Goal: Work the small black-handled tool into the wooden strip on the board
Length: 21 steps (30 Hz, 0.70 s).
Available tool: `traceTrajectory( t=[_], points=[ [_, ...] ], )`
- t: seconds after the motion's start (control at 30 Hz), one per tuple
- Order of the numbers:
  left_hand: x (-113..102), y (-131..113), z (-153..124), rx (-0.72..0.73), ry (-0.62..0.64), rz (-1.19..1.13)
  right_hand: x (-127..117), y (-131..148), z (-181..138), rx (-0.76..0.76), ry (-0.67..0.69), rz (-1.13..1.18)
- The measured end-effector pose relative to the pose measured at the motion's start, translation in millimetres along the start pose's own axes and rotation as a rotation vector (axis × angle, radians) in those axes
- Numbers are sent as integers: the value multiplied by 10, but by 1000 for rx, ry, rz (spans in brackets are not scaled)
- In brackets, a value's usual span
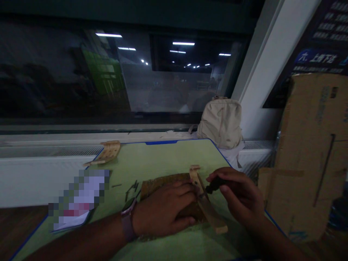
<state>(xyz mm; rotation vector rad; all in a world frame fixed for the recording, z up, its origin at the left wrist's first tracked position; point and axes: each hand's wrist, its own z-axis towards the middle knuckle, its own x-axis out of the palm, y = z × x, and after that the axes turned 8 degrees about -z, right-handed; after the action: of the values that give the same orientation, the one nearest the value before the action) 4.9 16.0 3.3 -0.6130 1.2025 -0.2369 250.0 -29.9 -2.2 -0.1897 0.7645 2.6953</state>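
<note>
A pale, narrow wooden strip [208, 210] with a hooked far end and a dark hole lies slantwise on the table. My left hand [165, 206], a watch on its wrist, lies flat over a brown sheet [156, 181], its fingertips against the strip's left edge. The thumb is stretched out apart from the fingers. On the right, my right hand [241, 197] is closed round a small dark-handled tool [216, 184]. That tool points down and left at the strip, near my left fingertips. Its tip is too dim to make out, so its exact kind is unclear.
Several thin dark pieces [132, 189] lie left of the sheet. A curved wooden piece [108, 152] rests at the table's far left corner. A phone-like flat object [81, 203], partly blurred, lies at left. A beige backpack [221, 121] and cardboard [307, 156] stand beyond the blue-edged table [163, 156].
</note>
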Motion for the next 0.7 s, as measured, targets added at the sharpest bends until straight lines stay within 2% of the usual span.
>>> traceTrajectory(
  t=[0.13, 0.27, 0.43, 0.57, 0.7],
  points=[
    [7, 13, 2, 8, -9, -6, 3, -31, 41, -91, -80, -76],
    [6, 17, -6, -15, -9, -5, -22, -27, 42, -121, -14, -140],
    [-9, -5, 3, -16, -1, -15, -10, -40, -2, -49, 46, -87],
    [-10, -5, 6, -20, 8, -11, 32, -86, 1, -8, -29, -18],
    [-17, -3, 2, -26, 13, -9, 44, -124, 5, -55, -92, -93]
  ],
)
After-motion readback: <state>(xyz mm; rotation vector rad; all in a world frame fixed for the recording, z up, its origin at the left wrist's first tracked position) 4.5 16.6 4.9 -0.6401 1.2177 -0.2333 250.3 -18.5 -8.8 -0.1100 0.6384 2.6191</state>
